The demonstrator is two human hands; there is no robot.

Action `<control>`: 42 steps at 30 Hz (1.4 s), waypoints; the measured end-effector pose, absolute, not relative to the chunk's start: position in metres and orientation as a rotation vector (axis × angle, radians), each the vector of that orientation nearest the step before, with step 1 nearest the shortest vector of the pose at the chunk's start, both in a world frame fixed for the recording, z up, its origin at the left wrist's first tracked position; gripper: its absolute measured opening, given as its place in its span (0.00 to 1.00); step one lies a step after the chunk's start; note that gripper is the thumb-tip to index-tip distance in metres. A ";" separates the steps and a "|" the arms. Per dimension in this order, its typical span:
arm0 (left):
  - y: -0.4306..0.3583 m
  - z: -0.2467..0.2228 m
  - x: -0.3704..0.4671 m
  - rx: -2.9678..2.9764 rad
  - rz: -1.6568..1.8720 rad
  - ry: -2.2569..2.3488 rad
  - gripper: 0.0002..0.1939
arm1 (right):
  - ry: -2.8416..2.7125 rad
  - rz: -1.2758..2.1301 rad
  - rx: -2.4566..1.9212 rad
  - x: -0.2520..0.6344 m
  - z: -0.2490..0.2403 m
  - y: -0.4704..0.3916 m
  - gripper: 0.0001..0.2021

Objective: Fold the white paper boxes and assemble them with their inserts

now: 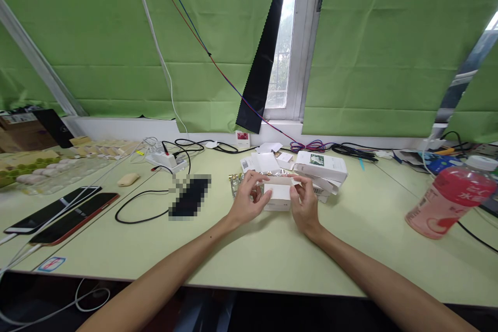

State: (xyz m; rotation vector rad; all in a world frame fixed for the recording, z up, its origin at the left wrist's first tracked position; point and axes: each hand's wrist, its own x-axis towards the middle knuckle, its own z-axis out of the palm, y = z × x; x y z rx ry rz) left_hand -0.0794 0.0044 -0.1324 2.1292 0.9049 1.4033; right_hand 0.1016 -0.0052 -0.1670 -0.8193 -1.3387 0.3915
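Between my two hands is a small white cardboard box (277, 198), its top flap raised along the far side. My left hand (251, 197) grips the box's left end, thumb on the near edge and fingers at the flap. At the right end my right hand (304, 203) pinches the box and the flap corner. Whatever is inside the box cannot be made out. Just behind the hands lie flattened white cartons (265, 162) and some shiny small packs, partly hidden by my left hand. A larger white box with a green picture (321, 165) rests on other cartons to the right.
On the right stands a pink-labelled drink bottle (447, 202). Two phones (73, 220) on white cables, a pixelated dark object (190, 197) and a beige case (128, 180) lie left. A power strip (165, 161), coiled cables (311, 145) and egg trays (46, 168) line the back.
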 end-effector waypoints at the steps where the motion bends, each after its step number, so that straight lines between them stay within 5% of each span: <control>1: 0.004 -0.133 -0.079 2.128 1.401 0.904 0.09 | -1.341 0.398 -0.830 0.102 -0.167 -0.006 0.08; 24: 0.006 -0.136 -0.085 2.080 1.463 0.861 0.16 | -1.335 0.397 -0.799 0.105 -0.173 -0.005 0.20; 35: 0.005 -0.134 -0.085 2.055 1.602 0.886 0.14 | -1.413 0.009 -0.694 0.103 -0.170 -0.004 0.22; 42: 0.007 -0.131 -0.086 2.096 1.638 0.935 0.13 | -1.547 -0.305 -0.636 0.105 -0.161 -0.007 0.32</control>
